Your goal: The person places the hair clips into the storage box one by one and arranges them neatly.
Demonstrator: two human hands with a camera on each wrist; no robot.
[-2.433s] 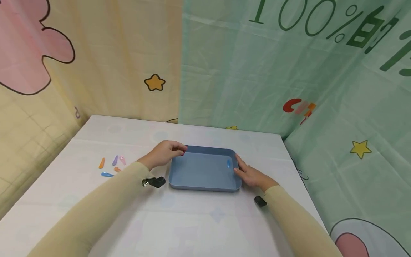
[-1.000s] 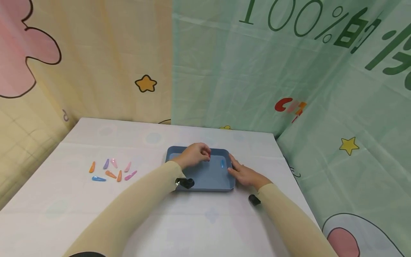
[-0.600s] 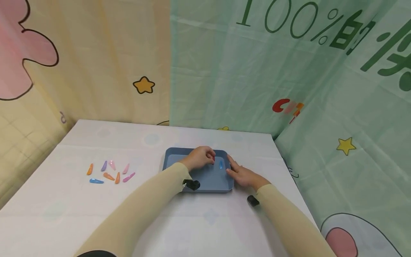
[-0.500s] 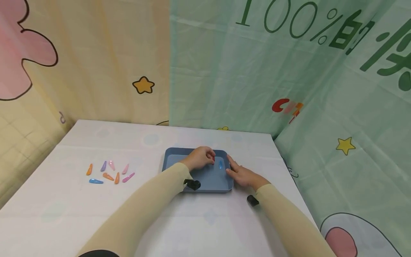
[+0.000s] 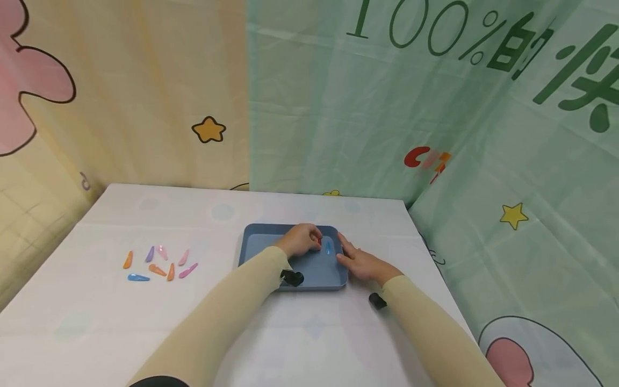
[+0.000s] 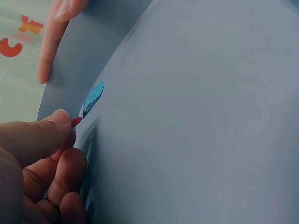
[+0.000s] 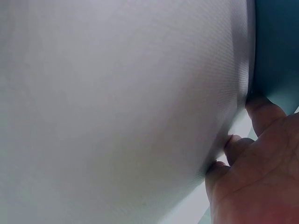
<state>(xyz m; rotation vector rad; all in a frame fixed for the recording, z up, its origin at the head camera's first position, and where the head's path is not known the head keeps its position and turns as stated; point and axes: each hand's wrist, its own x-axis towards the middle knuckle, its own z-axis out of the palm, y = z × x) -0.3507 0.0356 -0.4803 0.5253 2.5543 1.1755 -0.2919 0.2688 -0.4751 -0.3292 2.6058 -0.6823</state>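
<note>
Over the blue-grey tray (image 5: 316,278), my left hand (image 5: 301,239) pinches a small red hair clip (image 6: 76,122) between thumb and forefinger; most of it is hidden by the fingers. A blue hair clip (image 5: 328,248) lies on the tray floor near its right side, just beyond the red one in the left wrist view. My right hand (image 5: 364,264) rests against the tray's right rim with its fingers extended along the outside and its thumb at the edge. In the right wrist view, fingertips of the right hand (image 7: 261,182) touch the tray's side.
Left of the tray, several hair clips lie scattered on the white table (image 5: 145,333), among them an orange clip (image 5: 128,259), a blue clip (image 5: 138,278), a purple clip (image 5: 150,253) and a magenta clip (image 5: 188,270). Printed curtains (image 5: 329,107) hang behind the table.
My left hand has carried the red clip from the tray's back left corner rightward to beside the blue clip, then stayed nearly still. The right hand keeps its place on the rim.
</note>
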